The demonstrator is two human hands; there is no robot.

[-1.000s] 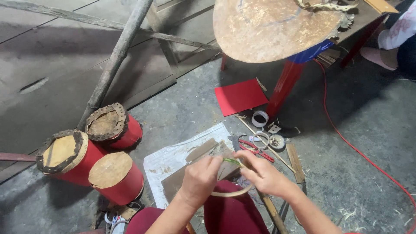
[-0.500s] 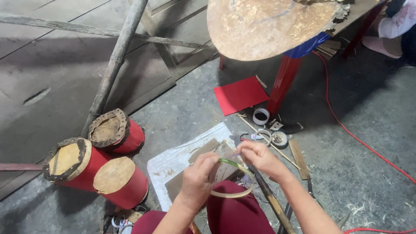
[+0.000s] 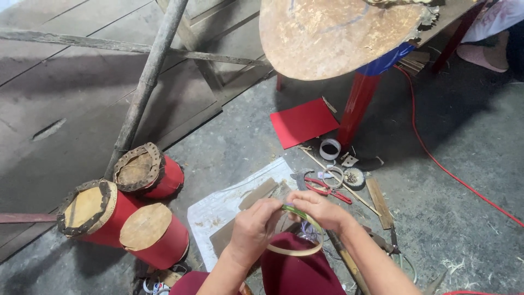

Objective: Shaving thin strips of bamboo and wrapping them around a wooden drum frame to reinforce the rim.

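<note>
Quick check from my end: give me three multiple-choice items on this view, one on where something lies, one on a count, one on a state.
1. Where do the red drums stand relative to the hands?
A. To their left
B. To their right
C. On the round table

2. How many red drums are there?
A. Two
B. Three
C. Five

3. What is the state of the thin hoop?
A. Lying alone on the floor
B. Held by both hands
C. Hanging from the pole

Answers: 1 A, the drums cluster on the floor at the left of the picture. 2 B, three red cylinders stand together. 3 B, the left hand and right hand both grip the hoop over the lap.
</note>
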